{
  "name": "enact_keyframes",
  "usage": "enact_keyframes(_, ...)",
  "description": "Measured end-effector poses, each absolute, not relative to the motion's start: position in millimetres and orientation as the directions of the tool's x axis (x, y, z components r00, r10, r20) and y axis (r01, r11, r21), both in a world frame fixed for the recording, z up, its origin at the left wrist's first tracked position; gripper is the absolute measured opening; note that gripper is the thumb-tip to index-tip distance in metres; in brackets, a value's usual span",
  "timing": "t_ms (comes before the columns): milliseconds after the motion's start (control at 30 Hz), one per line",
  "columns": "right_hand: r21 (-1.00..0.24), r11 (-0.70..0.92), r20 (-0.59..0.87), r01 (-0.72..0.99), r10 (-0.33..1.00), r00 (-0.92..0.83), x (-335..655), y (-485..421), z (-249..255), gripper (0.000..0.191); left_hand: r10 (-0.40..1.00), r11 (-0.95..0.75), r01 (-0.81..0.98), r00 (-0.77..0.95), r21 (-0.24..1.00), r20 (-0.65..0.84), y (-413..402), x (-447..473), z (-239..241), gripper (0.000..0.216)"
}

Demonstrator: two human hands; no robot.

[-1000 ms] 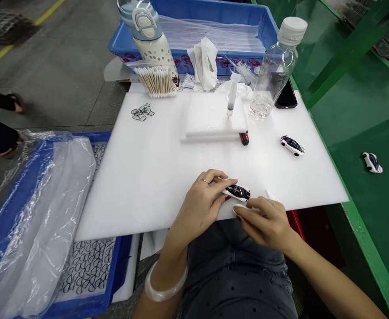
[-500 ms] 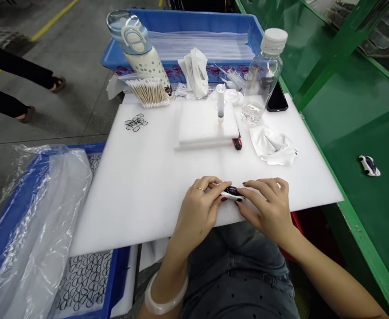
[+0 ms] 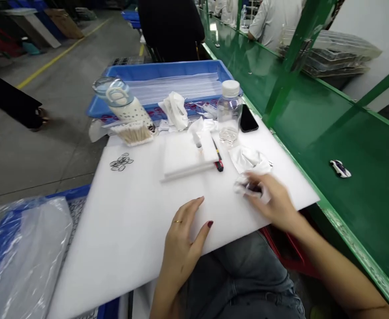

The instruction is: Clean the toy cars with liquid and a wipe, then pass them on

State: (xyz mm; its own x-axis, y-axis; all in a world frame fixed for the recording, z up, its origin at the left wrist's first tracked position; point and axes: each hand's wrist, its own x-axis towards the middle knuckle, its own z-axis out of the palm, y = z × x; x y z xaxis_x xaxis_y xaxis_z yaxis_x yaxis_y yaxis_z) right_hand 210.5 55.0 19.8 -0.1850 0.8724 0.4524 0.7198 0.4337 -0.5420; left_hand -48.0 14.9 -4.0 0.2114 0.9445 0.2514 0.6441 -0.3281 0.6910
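Note:
My right hand (image 3: 269, 197) is closed around a small white-and-dark toy car (image 3: 254, 188), smeared by motion, just in front of the crumpled white cloth (image 3: 250, 160). Whitish material shows around the car; I cannot tell if it is the car's body or a wrap. My left hand (image 3: 184, 235) is over the front of the white foam board (image 3: 131, 230), thumb and fingers apart, holding nothing. Behind it lies a foam block (image 3: 184, 155) with a syringe (image 3: 197, 141) on top. A red-and-black cutter (image 3: 219, 164) sticks out at the block's right side.
Black rings (image 3: 121, 162) and cotton swabs (image 3: 134, 133) are at the left. A dotted bottle (image 3: 131, 108), a clear bottle (image 3: 229, 115), a phone (image 3: 248, 118) and a blue tray (image 3: 168, 66) stand behind. Another toy car (image 3: 340, 169) sits on the green surface.
My left hand has let go of the toy car and opened. My right hand has carried the car towards the crumpled cloth. The view has tilted up, showing people farther back.

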Motion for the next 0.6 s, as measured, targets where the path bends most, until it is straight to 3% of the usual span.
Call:
enact_keyframes(100,-0.479,-0.043,0.400,0.877,0.878,0.263,305.9,91.2,18.8,0.051,0.931,-0.362,0.677,0.233,0.641,0.280,13.8,-49.3,-5.7,0.033)
enact_keyframes(167,-0.390,-0.297,0.288,0.872,0.860,0.422,367.1,99.5,15.3,0.049,0.906,-0.421,0.685,0.286,0.595,0.312,15.0,-49.8,-7.4,0.027)
enact_keyframes(233,-0.335,-0.394,0.229,0.856,0.847,0.479,412.4,90.3,9.3,0.044,0.883,-0.469,0.684,0.337,0.559,0.327,16.8,-49.8,-8.8,0.023)
enact_keyframes(367,-0.274,-0.520,0.340,0.809,0.734,0.588,459.3,47.4,-7.3,0.038,0.855,-0.516,0.682,0.373,0.518,0.360,18.6,-48.2,-8.9,0.022)
enact_keyframes(600,-0.297,-0.702,0.238,0.647,0.602,0.762,493.3,32.9,-9.5,0.047,0.847,-0.529,0.694,0.390,0.489,0.362,16.3,-48.1,-8.8,0.024)
